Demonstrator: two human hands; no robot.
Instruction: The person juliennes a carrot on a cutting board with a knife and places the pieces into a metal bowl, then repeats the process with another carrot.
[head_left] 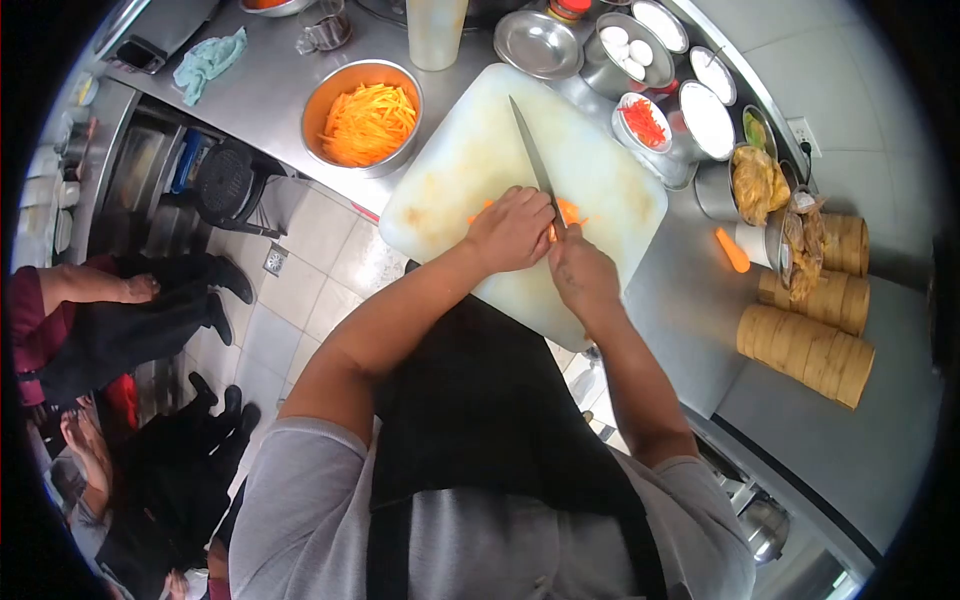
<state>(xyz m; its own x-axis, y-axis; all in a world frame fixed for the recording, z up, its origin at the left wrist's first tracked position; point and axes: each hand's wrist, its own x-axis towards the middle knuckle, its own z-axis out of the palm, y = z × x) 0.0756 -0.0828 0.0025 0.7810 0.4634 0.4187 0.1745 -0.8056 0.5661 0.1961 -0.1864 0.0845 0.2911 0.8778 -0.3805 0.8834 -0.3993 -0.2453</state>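
Note:
My right hand is wrapped round the handle of a long knife, whose blade points away from me over the white cutting board. Left of the blade, my left hand rests with bent fingers on orange carrot pieces, which it mostly hides. A few cut carrot pieces show just right of the blade. Beyond the board's left edge, a metal bowl holds a heap of carrot strips.
At the right are a whole carrot, bamboo steamers, a bowl of red strips and a pot of eggs. A teal cloth lies at the upper left. Two people in dark aprons are at the far left.

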